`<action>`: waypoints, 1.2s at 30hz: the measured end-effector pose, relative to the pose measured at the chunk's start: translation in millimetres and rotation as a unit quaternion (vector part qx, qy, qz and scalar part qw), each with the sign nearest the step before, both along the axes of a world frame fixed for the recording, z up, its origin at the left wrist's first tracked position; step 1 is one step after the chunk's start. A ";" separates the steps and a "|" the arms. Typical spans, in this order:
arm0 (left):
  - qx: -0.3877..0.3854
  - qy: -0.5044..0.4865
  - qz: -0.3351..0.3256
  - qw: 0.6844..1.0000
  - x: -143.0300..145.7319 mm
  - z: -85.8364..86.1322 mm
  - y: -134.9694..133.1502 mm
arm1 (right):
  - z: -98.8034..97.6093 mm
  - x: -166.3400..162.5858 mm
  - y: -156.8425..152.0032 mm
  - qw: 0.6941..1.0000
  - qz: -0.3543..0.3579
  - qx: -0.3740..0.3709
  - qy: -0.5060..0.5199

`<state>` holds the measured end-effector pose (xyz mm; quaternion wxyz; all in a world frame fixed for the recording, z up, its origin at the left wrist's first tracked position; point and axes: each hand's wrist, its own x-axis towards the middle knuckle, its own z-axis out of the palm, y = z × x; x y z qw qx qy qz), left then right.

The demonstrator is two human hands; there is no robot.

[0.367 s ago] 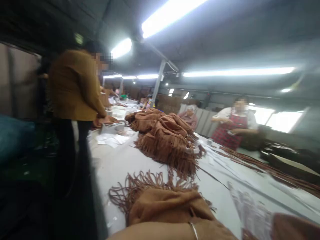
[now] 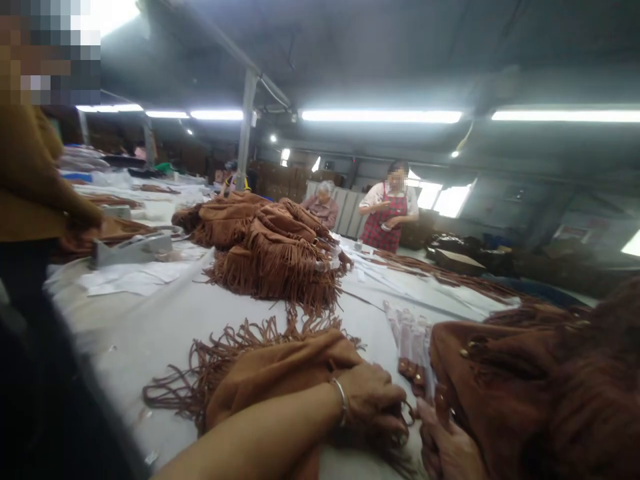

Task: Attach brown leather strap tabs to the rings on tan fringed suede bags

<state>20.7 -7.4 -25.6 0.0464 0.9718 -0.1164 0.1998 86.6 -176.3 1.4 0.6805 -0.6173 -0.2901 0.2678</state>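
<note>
A brown suede-like bag with long fringe (image 2: pixel 280 363) lies on the white table in front of me. My left hand (image 2: pixel 373 400), with a silver bracelet at the wrist, is closed on the bag's edge beside a metal ring (image 2: pixel 407 413). Close by on the right, my right hand (image 2: pixel 453 443) has its fingers drawn together around a short brown strap end (image 2: pixel 441 407); its lower part is cut off by the frame. Several straps in clear wrap with brown ends (image 2: pixel 413 347) lie just beyond it.
A pile of brown fringed bags (image 2: pixel 275 247) stands mid-table. More brown bags (image 2: pixel 500 373) are heaped at my right. A grey tool (image 2: pixel 135 247) and white sheets (image 2: pixel 130 277) lie left, beside a co-worker in a mustard top (image 2: pixel 30 167). Across stands a person in a checked apron (image 2: pixel 383 220).
My view has swung to the right and down. Both my hands now show, where earlier only my left forearm did. The brown heap at right has come further into view.
</note>
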 end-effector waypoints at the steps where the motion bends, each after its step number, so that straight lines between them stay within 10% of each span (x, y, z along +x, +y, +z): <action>1: -0.029 0.001 -0.003 1.000 -2.7 2.3 -2.7 | -2.0 3.2 -3.6 0.999 -0.024 -0.023 0.021; 16: -0.177 -0.004 -0.004 0.984 -6.7 1.5 -0.9 | 15.3 26.1 -18.0 0.993 -0.028 -0.100 0.061; 27: 0.019 0.009 0.026 0.999 -1.4 2.9 -9.2 | 1.9 29.3 -17.6 0.988 -0.069 -0.085 0.113; 36: -0.207 0.101 0.020 0.973 11.3 0.9 5.0 | -20.9 31.9 -13.8 0.969 -0.038 -0.087 0.227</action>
